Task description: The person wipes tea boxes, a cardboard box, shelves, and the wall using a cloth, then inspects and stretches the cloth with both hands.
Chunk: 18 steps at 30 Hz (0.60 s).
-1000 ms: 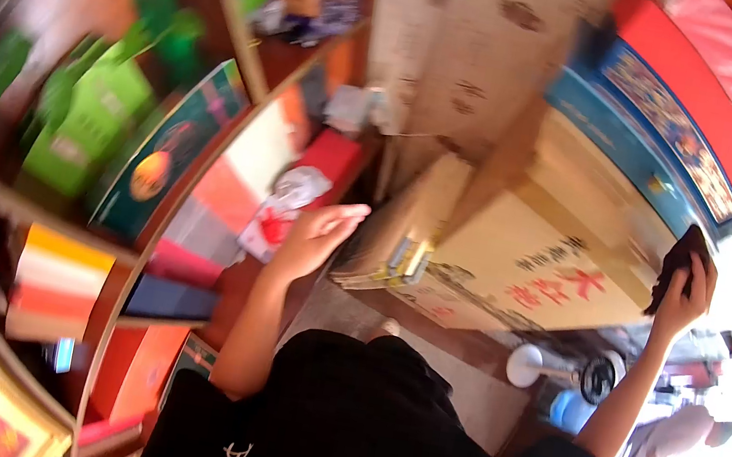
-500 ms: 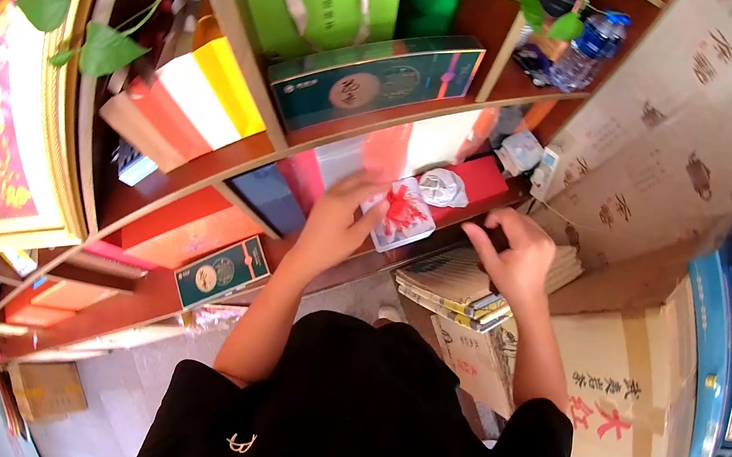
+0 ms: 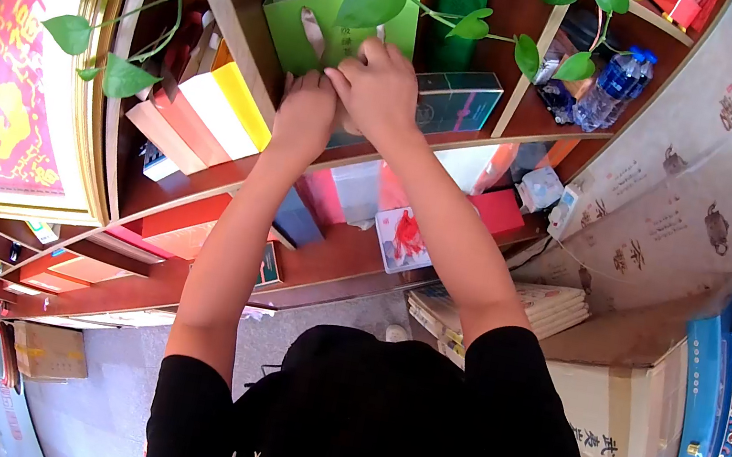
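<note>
My left hand (image 3: 306, 114) is at the left part of a dark green flat box (image 3: 458, 103), which stands on its edge on a shelf. Its fingers are bent and pressed together near the box's top edge. Close beside it, my right hand (image 3: 379, 93) has curled fingers, with the thumb pointing at my left hand. It lies in front of a light green paper gift bag (image 3: 288, 30) with ribbon handles. What the fingertips hold is hidden. Below my right forearm, a white box with a red ribbon bow (image 3: 403, 240) sits on the lower shelf.
Trailing plant leaves (image 3: 373, 2) hang in front of the shelves. A water bottle (image 3: 614, 91) stands in the right compartment. Stacked books (image 3: 556, 309) and a cardboard carton (image 3: 625, 417) are at my right. A gold-framed picture (image 3: 16, 93) is on the left.
Both hands have risen from the lower shelf, where they were apart around the ribboned box, to the green box and bag above. They are now close together. The view has shifted too.
</note>
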{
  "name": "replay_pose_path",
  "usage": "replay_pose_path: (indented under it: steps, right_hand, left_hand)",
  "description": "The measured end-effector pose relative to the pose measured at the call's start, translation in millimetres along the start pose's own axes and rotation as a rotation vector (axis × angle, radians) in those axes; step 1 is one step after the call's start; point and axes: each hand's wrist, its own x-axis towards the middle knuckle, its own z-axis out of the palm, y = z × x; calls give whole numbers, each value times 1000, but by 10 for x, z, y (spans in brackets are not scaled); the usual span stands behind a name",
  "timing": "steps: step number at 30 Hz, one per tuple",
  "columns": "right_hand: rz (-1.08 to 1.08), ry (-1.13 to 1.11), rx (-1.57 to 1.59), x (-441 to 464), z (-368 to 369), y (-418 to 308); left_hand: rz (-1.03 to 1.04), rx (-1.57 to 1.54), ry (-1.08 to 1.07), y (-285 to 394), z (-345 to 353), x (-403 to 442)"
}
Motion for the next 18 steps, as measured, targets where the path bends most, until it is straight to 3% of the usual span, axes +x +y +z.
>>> replay_pose_path:
  steps: [3,5,8,11,13,15,18]
  right_hand:
    - [120,-65,-65,-187,-89,240]
    - [219,-63,-170,-253,-258,523]
    - [379,-30,-388,-329,-509,1034]
    - [293,-13,-490,-320,-490,1078]
    - [282,-69,-294,-300,-361,712]
    - [118,-130,-48,-312,-195,259]
    - [148,-178,68,-279,-70,-50]
  left_hand:
    - [90,-235,66,30,-94,-48]
    - [68,-209,51,113,-150,-95]
    - [-92,-231,-51,240,-289,-127]
    - [-42,-201,11,244,-248,-140]
    - [-22,-219,43,213,-230,-122]
    - [-14,-219,21,138,-191,-76]
    - [14,-235,4,39,-128,9]
